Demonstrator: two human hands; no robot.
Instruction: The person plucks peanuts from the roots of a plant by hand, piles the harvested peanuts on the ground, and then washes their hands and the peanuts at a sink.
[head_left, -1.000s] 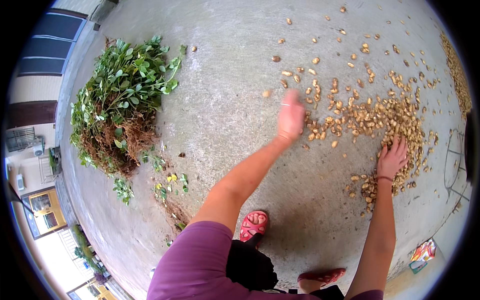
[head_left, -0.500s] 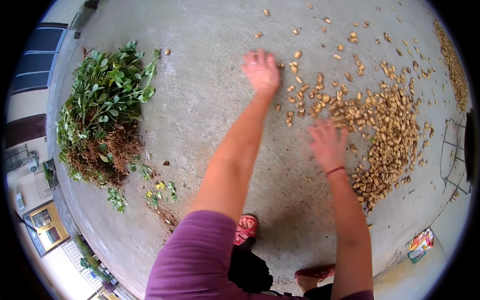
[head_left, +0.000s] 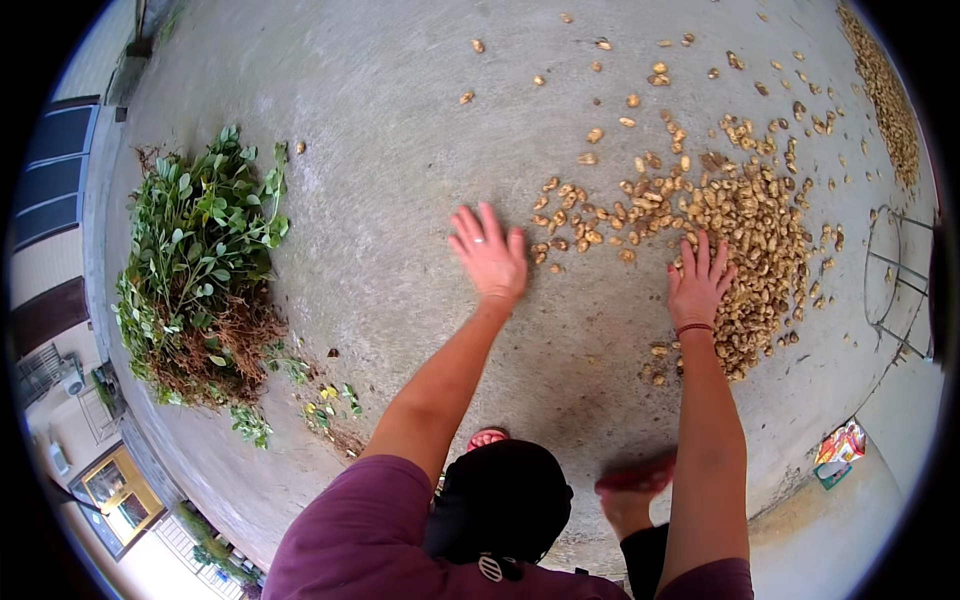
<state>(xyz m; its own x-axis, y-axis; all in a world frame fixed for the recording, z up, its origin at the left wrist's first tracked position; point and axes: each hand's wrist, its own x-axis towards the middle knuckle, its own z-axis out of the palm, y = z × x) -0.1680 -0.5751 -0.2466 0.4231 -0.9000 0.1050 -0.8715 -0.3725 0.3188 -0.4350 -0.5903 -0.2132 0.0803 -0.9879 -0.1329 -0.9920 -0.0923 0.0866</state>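
Note:
Unshelled peanuts (head_left: 755, 225) lie heaped on the concrete floor (head_left: 400, 140) at the right, with a thinner spread reaching left from the heap. My right hand (head_left: 702, 285) rests on the left side of the heap, fingers spread, palm down. Left of the loose peanuts is my left hand (head_left: 490, 255), a ring on one finger. Its fingers are spread over bare concrete, and nothing is in it. I cannot tell whether its palm touches the floor.
A pile of uprooted leafy plants (head_left: 200, 270) with brown roots lies at the left. More peanuts (head_left: 885, 105) are massed at the far right edge. Beside the right wall are a metal wire frame (head_left: 898, 280) and a colourful packet (head_left: 840, 445).
My left hand has come nearer to me and slightly left. The right hand has shifted right onto the heap. Some peanuts at the heap's left and near side lie differently.

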